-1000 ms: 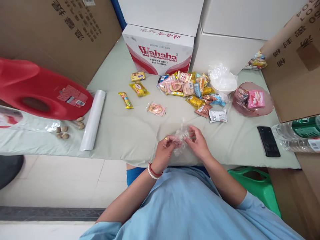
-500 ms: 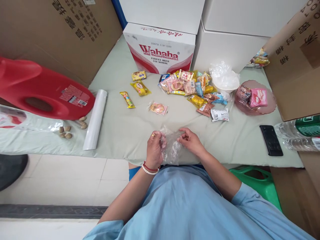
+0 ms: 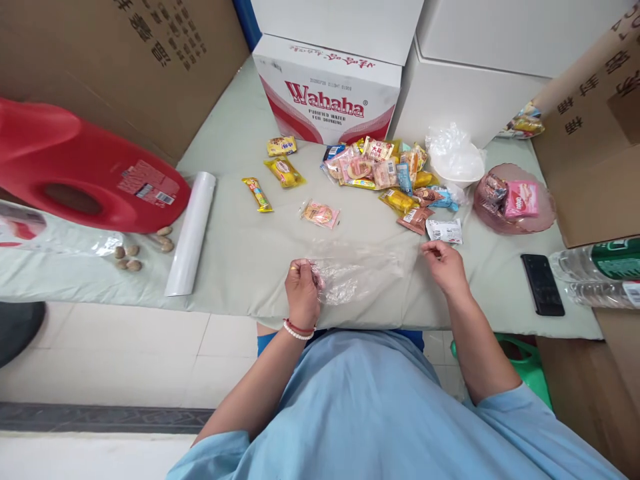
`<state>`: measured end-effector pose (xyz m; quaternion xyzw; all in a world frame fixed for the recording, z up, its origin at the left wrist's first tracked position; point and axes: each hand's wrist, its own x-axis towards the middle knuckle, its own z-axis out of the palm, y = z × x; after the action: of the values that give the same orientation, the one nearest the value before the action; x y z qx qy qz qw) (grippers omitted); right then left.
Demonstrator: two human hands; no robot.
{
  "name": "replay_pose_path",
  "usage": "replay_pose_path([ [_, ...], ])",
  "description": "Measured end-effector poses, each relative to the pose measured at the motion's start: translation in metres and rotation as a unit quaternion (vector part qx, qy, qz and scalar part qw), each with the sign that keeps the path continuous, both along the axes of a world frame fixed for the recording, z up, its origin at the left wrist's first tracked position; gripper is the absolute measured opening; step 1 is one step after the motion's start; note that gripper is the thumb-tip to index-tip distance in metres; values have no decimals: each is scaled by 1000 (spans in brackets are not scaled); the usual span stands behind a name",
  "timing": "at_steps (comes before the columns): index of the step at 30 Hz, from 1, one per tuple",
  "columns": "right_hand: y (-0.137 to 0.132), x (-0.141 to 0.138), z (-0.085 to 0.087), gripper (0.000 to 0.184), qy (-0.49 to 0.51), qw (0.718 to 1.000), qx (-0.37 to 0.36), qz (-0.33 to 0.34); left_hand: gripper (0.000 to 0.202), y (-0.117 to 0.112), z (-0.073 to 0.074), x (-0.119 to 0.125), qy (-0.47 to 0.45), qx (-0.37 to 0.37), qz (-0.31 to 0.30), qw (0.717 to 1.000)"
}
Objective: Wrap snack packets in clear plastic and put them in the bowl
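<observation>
Out from the front of the box (image 3: 327,100) printed "Wahaha" and "PURIFIED WATER FOR DRINKING", a clear plastic bag (image 3: 363,270) spreads wide; the left hand (image 3: 301,287) pinches one end; the right hand (image 3: 445,267), curled, sits near the other; whether it grips anything, I cannot tell.

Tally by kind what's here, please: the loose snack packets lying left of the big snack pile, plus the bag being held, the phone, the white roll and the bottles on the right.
Yellow loose snack packets: 3
Pink loose snack packet: 1
Clear plastic bag, in the left hand: 1
Phone: 1
White roll: 1
Bottles: 2
Total: 9
</observation>
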<state>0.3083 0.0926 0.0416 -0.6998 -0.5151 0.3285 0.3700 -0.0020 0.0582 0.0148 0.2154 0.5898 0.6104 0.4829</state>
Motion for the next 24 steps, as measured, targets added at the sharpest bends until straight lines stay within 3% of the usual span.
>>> replay_pose_path([
  [2,3,-8,6,25,-53,997,54,15,42,-2,-2,1,20,9,-11,1000],
  [7,19,-59,12,28,-155,953,122,231,41,-9,-6,0,69,32,-48,996],
  [10,37,-81,5,34,-223,914,51,336,41,-12,-6,-4,82,43,-61,994],
  [13,54,-82,6,10,-211,887,-6,411,42,-13,-6,-12,77,45,-45,995],
  [19,60,-58,35,16,-137,895,108,411,37,-9,-10,-21,67,59,-47,995],
  [24,41,-45,40,16,-163,893,205,365,39,-5,-8,-21,32,73,-66,995],
])
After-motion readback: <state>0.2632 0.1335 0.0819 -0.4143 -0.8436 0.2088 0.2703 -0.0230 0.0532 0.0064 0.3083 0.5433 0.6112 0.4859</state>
